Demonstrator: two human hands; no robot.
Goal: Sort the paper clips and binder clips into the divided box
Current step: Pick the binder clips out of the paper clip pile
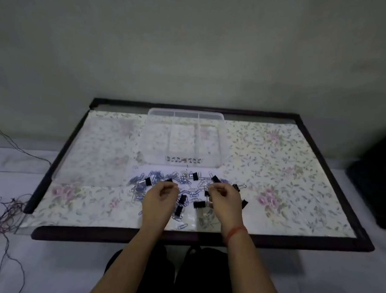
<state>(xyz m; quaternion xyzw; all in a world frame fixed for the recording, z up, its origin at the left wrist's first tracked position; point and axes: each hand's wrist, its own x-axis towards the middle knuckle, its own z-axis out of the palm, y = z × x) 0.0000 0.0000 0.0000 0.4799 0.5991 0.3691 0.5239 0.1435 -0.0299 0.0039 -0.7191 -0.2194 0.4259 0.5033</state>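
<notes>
While a grey wall (pixel 192 46) stands behind, clips (pixel 155 175) litter the floral cloth (pixel 275 161).

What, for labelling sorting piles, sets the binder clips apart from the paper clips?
Binder clips are black and blocky; paper clips are thin wire loops, blue or silver. Binder clips are few and scattered; paper clips lie in dense heaps. Both sit loose on the floral cloth before the divided box.

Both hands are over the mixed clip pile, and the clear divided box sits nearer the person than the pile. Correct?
No. The head view shows the divided box beyond the clip pile, farther from the person. The left hand and right hand are over the pile, as stated.
</notes>
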